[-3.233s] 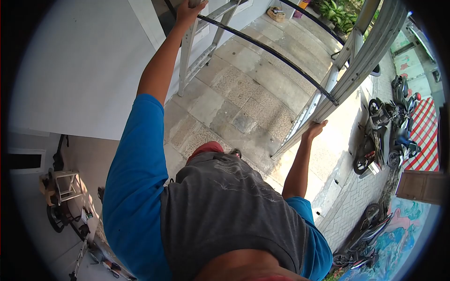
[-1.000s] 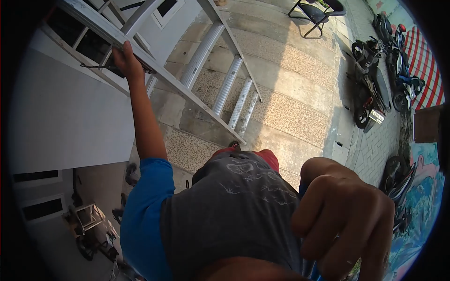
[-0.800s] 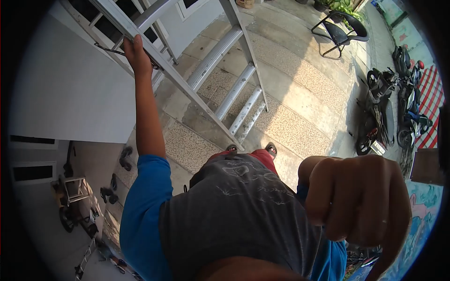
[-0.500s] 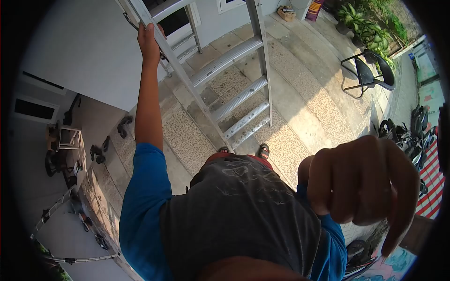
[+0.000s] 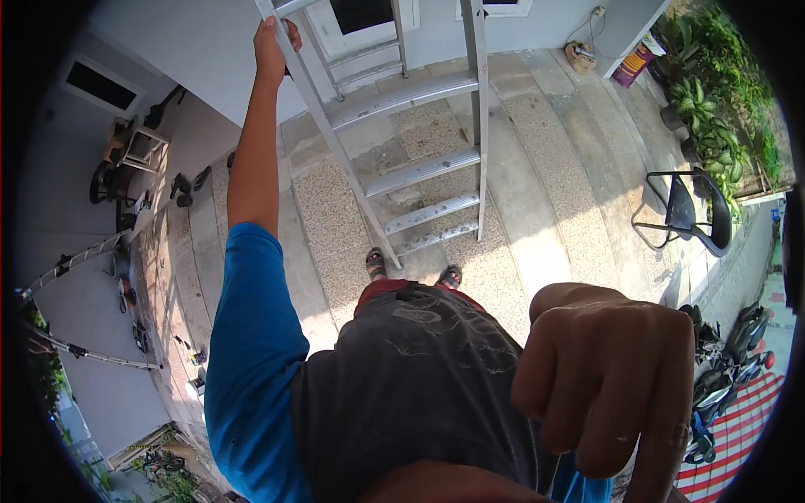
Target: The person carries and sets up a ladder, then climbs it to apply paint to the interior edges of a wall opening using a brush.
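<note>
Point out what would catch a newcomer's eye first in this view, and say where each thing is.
The right hand looms largest, close to the camera at lower right, its fingers curled. Next comes the metal ladder standing at upper centre, its left rail gripped by the left hand. A black chair stands out on the paving at right, above the red-and-white striped surface at the lower right edge.

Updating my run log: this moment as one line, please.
left grip: closed around side rail of metal stepladder | right grip: curled, in foreground, off stepladder | black armchair: right of stepladder
</note>
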`<state>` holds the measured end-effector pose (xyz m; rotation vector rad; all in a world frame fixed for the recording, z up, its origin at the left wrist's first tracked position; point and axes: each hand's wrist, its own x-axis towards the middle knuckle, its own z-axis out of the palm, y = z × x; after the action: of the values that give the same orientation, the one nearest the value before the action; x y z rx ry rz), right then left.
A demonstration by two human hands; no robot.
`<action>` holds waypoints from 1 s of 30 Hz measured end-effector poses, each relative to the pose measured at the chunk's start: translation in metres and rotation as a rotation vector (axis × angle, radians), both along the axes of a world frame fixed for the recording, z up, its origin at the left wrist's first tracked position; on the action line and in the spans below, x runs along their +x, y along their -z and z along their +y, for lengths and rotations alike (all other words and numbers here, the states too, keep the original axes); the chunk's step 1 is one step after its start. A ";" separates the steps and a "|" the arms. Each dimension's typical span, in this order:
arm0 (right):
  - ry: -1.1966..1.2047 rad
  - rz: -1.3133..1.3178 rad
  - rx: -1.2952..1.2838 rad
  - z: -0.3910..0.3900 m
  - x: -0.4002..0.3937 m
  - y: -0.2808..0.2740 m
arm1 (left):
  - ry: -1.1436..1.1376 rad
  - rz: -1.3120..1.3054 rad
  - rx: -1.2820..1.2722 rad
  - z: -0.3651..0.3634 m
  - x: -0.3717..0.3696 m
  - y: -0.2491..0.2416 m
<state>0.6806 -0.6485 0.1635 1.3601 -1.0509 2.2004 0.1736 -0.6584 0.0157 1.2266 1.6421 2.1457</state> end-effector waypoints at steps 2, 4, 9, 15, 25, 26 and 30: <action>-0.039 0.007 0.032 0.010 0.008 0.001 | 0.010 -0.007 -0.035 -0.001 -0.007 0.003; -0.048 0.002 -0.023 0.015 0.017 0.004 | -0.006 -0.025 -0.055 -0.001 -0.007 0.003; -0.250 -0.128 -0.227 0.029 0.041 0.003 | -0.040 -0.094 -0.053 -0.001 0.000 -0.001; -0.031 -0.249 -0.153 0.109 0.022 0.073 | -0.019 -0.101 -0.012 -0.004 0.004 -0.001; 0.290 -0.665 -0.489 0.157 -0.032 0.162 | -0.102 -0.091 -0.016 -0.003 0.003 0.003; 0.319 -0.699 -0.492 0.159 -0.034 0.164 | -0.115 -0.092 -0.008 -0.004 0.004 0.004; 0.458 -0.805 -0.416 0.177 -0.045 0.162 | -0.124 -0.072 0.007 -0.003 0.002 0.006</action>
<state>0.6351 -0.4713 0.0011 0.0114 -0.9186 2.4157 0.1754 -0.6617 0.0099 1.0613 1.7242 2.2409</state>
